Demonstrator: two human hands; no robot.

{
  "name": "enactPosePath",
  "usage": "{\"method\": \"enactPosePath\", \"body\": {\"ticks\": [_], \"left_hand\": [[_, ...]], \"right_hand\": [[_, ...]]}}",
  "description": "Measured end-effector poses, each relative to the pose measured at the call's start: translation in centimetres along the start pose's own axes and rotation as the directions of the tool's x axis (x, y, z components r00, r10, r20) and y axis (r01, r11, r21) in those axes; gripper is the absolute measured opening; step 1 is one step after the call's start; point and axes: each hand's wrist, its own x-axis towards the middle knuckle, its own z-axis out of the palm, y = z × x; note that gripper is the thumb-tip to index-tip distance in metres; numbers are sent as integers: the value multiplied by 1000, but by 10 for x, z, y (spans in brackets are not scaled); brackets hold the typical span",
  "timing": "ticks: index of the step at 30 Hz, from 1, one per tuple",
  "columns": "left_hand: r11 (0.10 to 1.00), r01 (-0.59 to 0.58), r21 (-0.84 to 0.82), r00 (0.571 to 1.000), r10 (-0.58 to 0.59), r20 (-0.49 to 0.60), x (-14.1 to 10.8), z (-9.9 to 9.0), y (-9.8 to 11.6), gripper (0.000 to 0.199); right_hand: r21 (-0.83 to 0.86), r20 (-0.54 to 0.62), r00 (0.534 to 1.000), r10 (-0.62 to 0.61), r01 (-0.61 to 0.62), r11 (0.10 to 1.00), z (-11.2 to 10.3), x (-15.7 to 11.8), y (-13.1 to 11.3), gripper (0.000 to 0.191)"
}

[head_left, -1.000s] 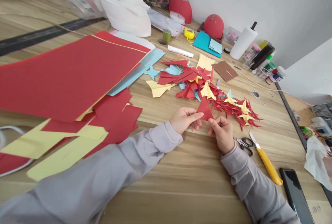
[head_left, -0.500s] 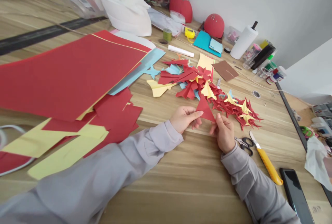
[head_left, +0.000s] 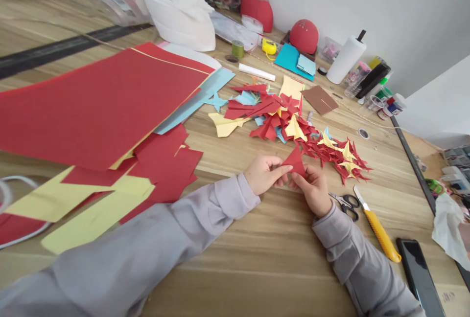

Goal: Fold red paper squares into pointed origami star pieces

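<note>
A small red piece of paper [head_left: 294, 161], folded to a triangle, is held up between my two hands above the table. My left hand [head_left: 266, 174] pinches its left edge, thumb on top. My right hand [head_left: 313, 187] grips the lower right part with thumb and fingers, close against the left fingertips. Just beyond lies a heap of folded paper shapes [head_left: 270, 124], mostly red with some yellow and blue. Several pointed red and yellow folded pieces [head_left: 347, 153] form its right end. The undersides of my fingers are partly hidden.
Large red sheets [head_left: 110, 101] and yellow strips [head_left: 97, 219] cover the left side. Scissors [head_left: 347, 204], a yellow utility knife [head_left: 380, 231] and a phone [head_left: 420, 273] lie at the right. A white bottle [head_left: 345, 60] and a red dome [head_left: 304, 35] stand along the wall.
My right hand has moved left, closer to my left hand. The red paper has shifted slightly right and down and looks smaller, with its top point turned to the right.
</note>
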Motion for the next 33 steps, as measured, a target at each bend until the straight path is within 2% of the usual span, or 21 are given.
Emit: {"method": "enactPosePath", "body": {"ticks": [5, 10, 21, 33], "left_hand": [[999, 10, 32, 1000, -11, 10, -1, 0, 0, 22], [999, 52, -12, 998, -51, 48, 0, -1, 0, 15], [996, 39, -76, 978, -23, 208, 6, -9, -2, 27], [987, 29, -160, 994, -12, 107, 4, -6, -1, 28]], "right_hand": [[-26, 21, 1000, 10, -10, 1000, -2, 0, 0, 25], [-44, 34, 999, 17, -16, 999, -2, -1, -3, 28], [-31, 21, 999, 25, -24, 999, -2, 0, -5, 27], [92, -111, 993, 37, -27, 995, -1, 1, 1, 37]]}}
